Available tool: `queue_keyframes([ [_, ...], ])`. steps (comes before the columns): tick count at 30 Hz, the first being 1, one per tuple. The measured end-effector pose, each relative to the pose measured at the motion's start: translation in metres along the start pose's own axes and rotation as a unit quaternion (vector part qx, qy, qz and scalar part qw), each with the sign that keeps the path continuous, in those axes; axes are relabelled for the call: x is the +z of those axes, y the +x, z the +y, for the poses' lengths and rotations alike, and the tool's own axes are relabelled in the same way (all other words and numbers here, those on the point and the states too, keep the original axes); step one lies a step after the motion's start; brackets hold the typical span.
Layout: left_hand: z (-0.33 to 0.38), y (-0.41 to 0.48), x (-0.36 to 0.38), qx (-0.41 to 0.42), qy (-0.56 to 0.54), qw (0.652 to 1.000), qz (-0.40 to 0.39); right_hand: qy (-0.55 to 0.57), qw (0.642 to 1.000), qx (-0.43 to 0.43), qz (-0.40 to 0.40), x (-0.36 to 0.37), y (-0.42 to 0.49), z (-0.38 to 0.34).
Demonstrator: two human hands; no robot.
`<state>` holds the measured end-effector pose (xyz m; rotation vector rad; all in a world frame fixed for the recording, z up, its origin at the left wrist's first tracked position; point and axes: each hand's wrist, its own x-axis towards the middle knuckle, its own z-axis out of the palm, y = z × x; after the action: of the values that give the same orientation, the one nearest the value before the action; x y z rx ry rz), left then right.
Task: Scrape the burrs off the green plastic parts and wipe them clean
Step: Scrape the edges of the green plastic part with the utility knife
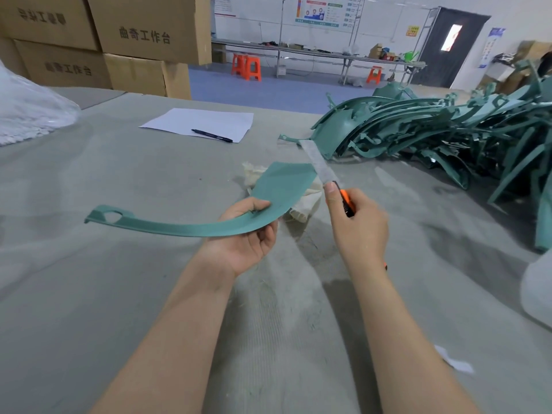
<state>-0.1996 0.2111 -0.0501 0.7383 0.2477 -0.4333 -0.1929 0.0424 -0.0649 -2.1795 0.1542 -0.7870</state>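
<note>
My left hand [248, 231] grips a long curved green plastic part [280, 186] near its wide end, holding it above the table; the narrow end with a hole points left. My right hand [358, 225] holds an orange utility knife [346, 201], thumb along the top. Its long grey blade [318, 162] lies against the right edge of the part's wide end. A cream cloth [301, 204] lies on the table under the part, mostly hidden by it.
A large heap of green plastic parts [448, 130] fills the right side of the grey table [119, 264]. A sheet of paper [203, 122] with a black pen [212, 135] lies farther back. Cardboard boxes [125, 40] stand at the back left, a plastic bag [27, 109] at the left.
</note>
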Motion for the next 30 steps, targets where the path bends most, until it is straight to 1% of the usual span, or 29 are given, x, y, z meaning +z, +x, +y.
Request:
queue_keyframes([
  [4, 0.002, -0.001, 0.001, -0.006, -0.040, 0.999, -0.012, 0.000, 0.998, -0.044, -0.042, 0.008, -0.011, -0.008],
  [7, 0.003, -0.002, -0.001, 0.004, -0.060, 0.998, -0.006, -0.007, 0.995, -0.068, -0.069, 0.014, -0.019, -0.014],
  [12, 0.003, 0.000, -0.003, 0.036, -0.068, 0.997, -0.002, -0.009, 0.995, -0.071, -0.075, 0.016, -0.023, -0.020],
  [20, 0.002, 0.002, -0.003, 0.062, -0.089, 0.994, -0.004, 0.007, 0.993, -0.078, -0.094, 0.018, -0.026, -0.021],
  [27, 0.001, 0.001, -0.001, 0.076, -0.110, 0.991, -0.007, 0.030, 0.992, -0.088, -0.080, 0.020, -0.029, -0.024],
  [30, 0.000, 0.002, 0.000, 0.091, -0.127, 0.988, -0.014, 0.030, 0.988, -0.110, -0.101, 0.022, -0.033, -0.025],
])
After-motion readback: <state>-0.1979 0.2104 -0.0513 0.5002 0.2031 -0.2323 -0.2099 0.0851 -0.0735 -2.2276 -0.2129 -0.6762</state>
